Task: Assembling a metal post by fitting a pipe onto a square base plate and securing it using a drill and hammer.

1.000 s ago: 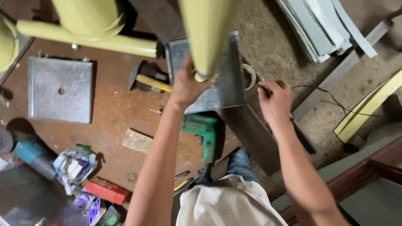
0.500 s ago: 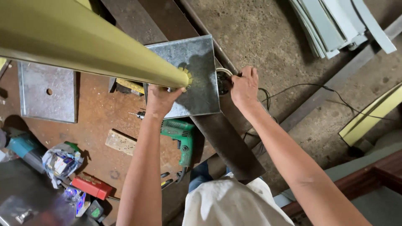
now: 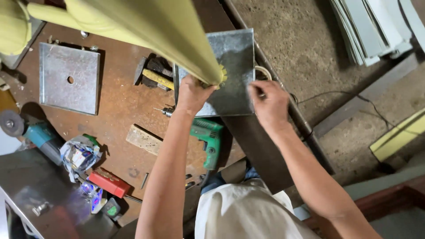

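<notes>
Two hands (image 3: 192, 94) (image 3: 269, 102) on grey square plate (image 3: 234, 88)

Bare forearms and bare hands, off-white top, blue jeans just below it.

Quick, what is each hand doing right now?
Left hand: closed around the lower end of the yellow-green pipe.
Right hand: fingers curled on the grey metal plate; exact grip cannot be told.
</notes>
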